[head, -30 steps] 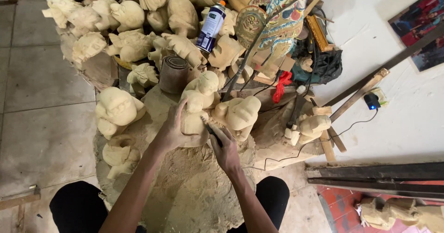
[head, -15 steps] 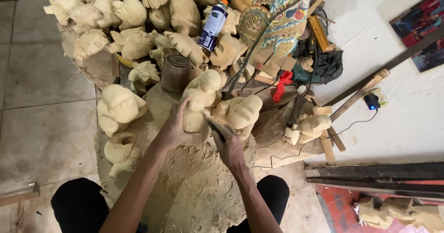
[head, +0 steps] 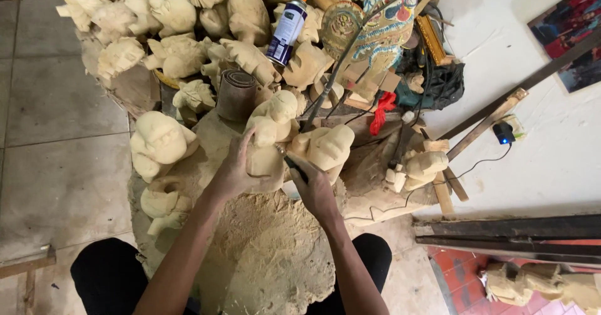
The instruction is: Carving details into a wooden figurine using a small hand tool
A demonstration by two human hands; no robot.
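Pale unpainted carving (head: 270, 141) gripped by left hand (head: 235, 172); right hand (head: 315, 190) clenches dark tool (head: 294, 167).

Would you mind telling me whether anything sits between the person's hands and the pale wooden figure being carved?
Nothing visible does. The left hand already grips the wooden figure, and the right hand holds a dark-handled carving tool with its tip at the wood. The neighbouring carving sits beside it, not between.

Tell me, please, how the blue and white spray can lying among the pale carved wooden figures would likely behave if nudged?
The blue and white spray can leans tilted on the pale carved wooden figures, so it probably slides or rolls off them. Its smooth round body looks slippery, and likely rigid.
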